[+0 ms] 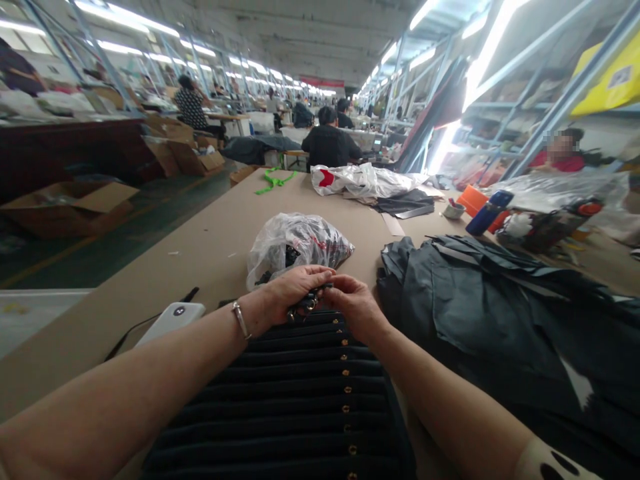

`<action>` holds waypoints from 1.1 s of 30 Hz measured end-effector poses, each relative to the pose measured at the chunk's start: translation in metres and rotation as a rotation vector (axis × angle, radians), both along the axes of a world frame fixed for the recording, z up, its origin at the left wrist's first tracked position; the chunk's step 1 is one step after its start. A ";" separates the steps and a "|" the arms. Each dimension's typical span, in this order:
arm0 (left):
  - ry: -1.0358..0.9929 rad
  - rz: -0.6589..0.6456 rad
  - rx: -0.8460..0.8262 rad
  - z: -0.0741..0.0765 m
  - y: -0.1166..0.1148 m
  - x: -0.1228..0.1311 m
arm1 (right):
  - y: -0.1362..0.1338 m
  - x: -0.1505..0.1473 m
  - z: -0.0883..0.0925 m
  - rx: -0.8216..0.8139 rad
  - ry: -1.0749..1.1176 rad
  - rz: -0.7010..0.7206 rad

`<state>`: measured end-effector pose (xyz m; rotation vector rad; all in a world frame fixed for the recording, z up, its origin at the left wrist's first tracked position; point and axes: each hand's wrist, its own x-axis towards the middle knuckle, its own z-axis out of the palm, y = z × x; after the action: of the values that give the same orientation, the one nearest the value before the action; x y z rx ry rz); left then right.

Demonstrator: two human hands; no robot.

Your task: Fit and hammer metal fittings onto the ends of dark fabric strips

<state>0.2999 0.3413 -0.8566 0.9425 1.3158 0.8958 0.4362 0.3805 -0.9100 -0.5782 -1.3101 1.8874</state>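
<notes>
My left hand (293, 290) and my right hand (353, 301) meet at the far end of a row of overlapped dark fabric strips (300, 393), each with a small brass ring. Both hands pinch one dark strap with metal rings (309, 303) between their closed fingers. A bracelet sits on my left wrist. Just beyond the hands lies a clear plastic bag (295, 245) filled with dark pieces.
A pile of dark fabric (500, 313) lies on the brown table (200, 247) to the right. A white device with a cable (173, 319) rests at left. Farther off are a white bag (360, 180), a blue bottle (487, 212) and seated workers. Cardboard boxes stand on the floor at left.
</notes>
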 end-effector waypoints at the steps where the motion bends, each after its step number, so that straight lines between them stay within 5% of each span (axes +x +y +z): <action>1: -0.027 0.007 -0.002 0.000 -0.001 0.004 | -0.004 -0.002 -0.001 -0.061 0.055 -0.021; 5: -0.085 -0.010 -0.009 0.005 -0.004 0.013 | -0.015 -0.009 0.002 -0.232 0.192 -0.098; 9: 0.014 -0.015 0.057 0.012 -0.004 0.010 | -0.007 -0.003 0.010 -0.187 0.260 -0.122; 16: 0.473 0.003 0.126 -0.007 0.001 -0.001 | 0.022 0.022 0.003 0.212 -0.424 0.130; 20: 0.601 -0.080 0.162 -0.014 0.003 0.004 | 0.024 0.023 -0.002 0.318 -0.573 0.204; 27: 0.773 -0.202 0.156 -0.008 0.011 0.002 | 0.028 0.020 -0.008 0.373 -0.685 0.083; 33: 0.915 -0.295 0.164 -0.016 0.015 -0.003 | 0.031 0.028 -0.014 0.858 -0.899 0.015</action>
<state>0.2967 0.3565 -0.8730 1.7408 1.7957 0.3242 0.4640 0.4118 -0.9236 -0.9622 -2.4729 0.8542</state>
